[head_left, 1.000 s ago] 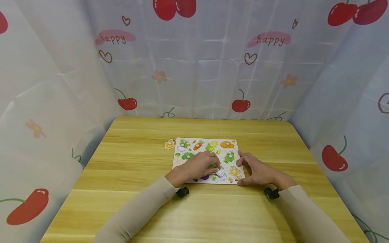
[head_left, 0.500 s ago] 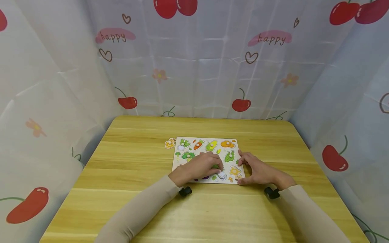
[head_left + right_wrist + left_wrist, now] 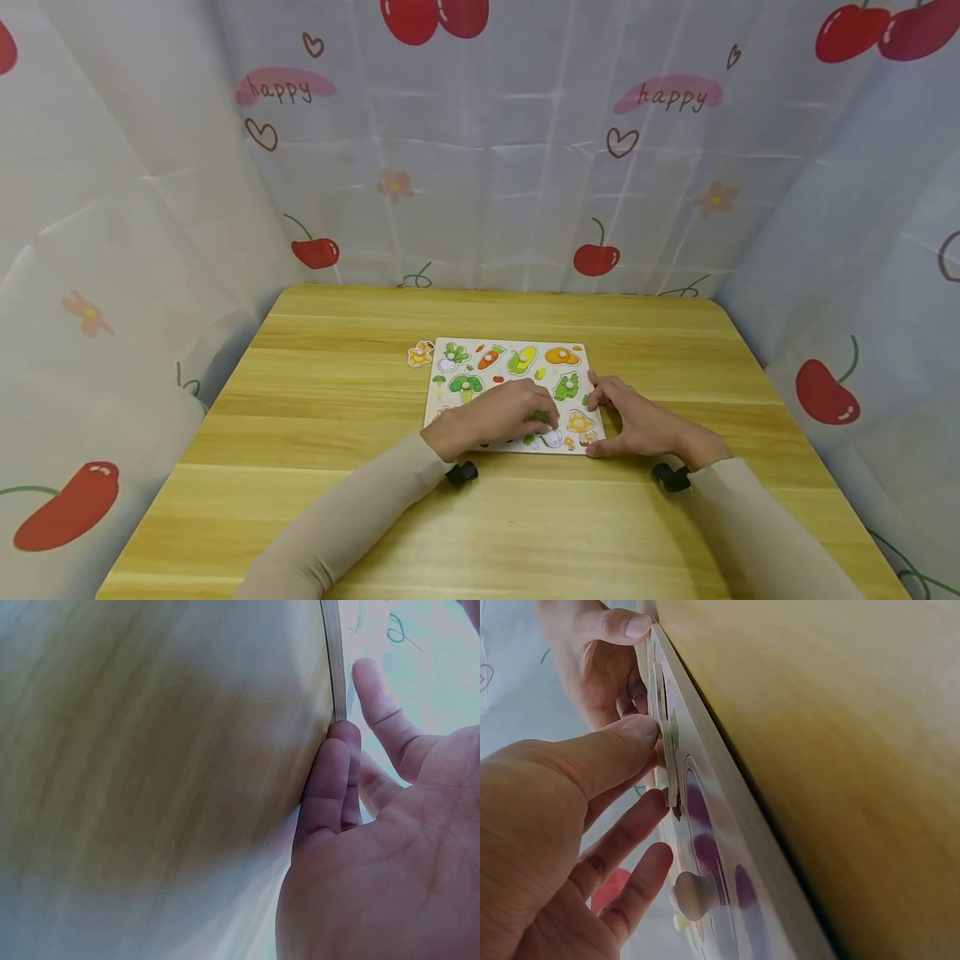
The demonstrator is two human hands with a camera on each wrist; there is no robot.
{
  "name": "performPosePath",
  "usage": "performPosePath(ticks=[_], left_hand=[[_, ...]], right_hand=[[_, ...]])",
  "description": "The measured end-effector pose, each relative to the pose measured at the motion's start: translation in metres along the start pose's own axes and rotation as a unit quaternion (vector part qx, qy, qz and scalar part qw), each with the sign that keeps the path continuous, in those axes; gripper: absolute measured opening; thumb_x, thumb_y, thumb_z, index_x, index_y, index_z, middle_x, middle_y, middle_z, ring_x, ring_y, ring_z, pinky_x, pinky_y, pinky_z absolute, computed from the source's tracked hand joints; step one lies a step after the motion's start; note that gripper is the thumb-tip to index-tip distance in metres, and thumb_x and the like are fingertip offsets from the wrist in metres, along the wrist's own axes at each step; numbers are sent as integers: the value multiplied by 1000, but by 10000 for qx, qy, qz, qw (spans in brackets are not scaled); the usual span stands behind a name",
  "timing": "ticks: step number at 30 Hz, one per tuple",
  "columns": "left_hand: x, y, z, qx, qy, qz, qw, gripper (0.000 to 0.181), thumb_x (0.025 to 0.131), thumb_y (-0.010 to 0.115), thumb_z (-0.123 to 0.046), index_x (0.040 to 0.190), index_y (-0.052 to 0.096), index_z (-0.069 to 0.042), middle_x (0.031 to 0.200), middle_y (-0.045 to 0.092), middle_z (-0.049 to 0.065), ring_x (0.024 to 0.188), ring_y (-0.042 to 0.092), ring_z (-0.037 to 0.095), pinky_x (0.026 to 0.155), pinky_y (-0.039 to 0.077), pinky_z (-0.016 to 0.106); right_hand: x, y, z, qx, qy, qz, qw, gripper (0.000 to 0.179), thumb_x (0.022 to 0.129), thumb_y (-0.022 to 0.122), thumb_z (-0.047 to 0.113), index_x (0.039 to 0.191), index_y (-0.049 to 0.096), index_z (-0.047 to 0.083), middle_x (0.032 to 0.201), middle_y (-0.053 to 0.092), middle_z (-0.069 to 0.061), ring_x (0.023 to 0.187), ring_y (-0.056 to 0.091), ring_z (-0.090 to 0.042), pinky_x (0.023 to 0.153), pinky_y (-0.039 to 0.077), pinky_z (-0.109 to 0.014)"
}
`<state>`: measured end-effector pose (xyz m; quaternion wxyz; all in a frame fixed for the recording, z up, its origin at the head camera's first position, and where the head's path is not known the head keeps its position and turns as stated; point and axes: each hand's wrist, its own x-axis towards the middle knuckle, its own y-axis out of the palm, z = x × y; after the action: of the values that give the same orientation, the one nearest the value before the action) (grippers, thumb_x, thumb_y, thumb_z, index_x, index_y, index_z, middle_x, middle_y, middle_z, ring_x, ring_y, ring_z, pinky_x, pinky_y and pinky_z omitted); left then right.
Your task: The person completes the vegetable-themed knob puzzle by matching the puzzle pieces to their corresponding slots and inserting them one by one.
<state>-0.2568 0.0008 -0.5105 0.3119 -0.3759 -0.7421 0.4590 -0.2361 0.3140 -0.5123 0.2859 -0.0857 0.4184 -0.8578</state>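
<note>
On the table lies a pale vegetable puzzle board (image 3: pixel 517 346) with knobbed pieces in it. My left hand (image 3: pixel 491 414) pinches a white-and-green vegetable puzzle piece (image 3: pixel 552 436) between thumb and forefinger, over the board's near right part. The left wrist view shows that piece (image 3: pixel 667 769) edge-on, close against the board face; whether it sits flush I cannot tell. Its other left-hand fingers stand loose beside a knob (image 3: pixel 694 895). At the board's right side my right hand (image 3: pixel 643 427) touches the edge with relaxed fingers (image 3: pixel 326 780), its thumb by the near right corner.
A loose yellow-orange puzzle piece (image 3: pixel 421 354) lies just off the board's far left corner. Carrot, corn, broccoli and mushroom pieces are on the board. The wooden table (image 3: pixel 337 333) is enclosed by a cherry-printed curtain (image 3: pixel 480 167) behind and at both sides.
My left hand has shifted slightly right with the vegetable piece, which now covers more of the outline beneath it. The right hand stays at the board's edge.
</note>
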Motion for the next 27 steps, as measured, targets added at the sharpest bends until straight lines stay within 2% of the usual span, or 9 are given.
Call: performPosePath(ticks=[2,9,15,21,27], left_hand=[[0,0,0,-7,-3,18,10000,14,115,78,-27,125,88,-23,130,85,-10,129,74,11,134,48,32],[0,-1,2,-71,-96,6,9999,14,114,79,-25,124,88,-23,130,85,-11,129,73,11,123,55,29],[-1,-1,4,-146,-140,16,9998,14,114,79,-26,125,88,-24,130,85,-12,128,73,11,122,55,29],[-1,-3,3,-288,-134,36,9995,14,112,82,-22,123,89,-23,127,87,-12,120,72,9,113,57,27],[-1,-3,3,-206,-100,52,9997,14,112,82,-22,124,89,-23,128,87,-11,121,73,10,113,57,25]], right_hand=[[0,0,0,-7,9,-2,10000,65,89,103,45,124,59,13,187,29,-36,175,26,-61,138,25,-82],[0,0,2,-51,-58,-42,10000,65,89,103,45,124,60,13,185,31,-36,174,29,-61,137,27,-81],[1,1,3,-55,-56,-54,10000,65,88,104,44,124,60,12,185,31,-37,173,30,-62,137,27,-81],[1,1,0,-61,-35,-49,10000,65,87,104,45,123,60,14,186,30,-36,174,28,-61,138,26,-81],[0,1,-2,-56,-25,-62,10000,65,88,104,45,123,60,14,186,29,-36,174,27,-62,138,25,-82]])
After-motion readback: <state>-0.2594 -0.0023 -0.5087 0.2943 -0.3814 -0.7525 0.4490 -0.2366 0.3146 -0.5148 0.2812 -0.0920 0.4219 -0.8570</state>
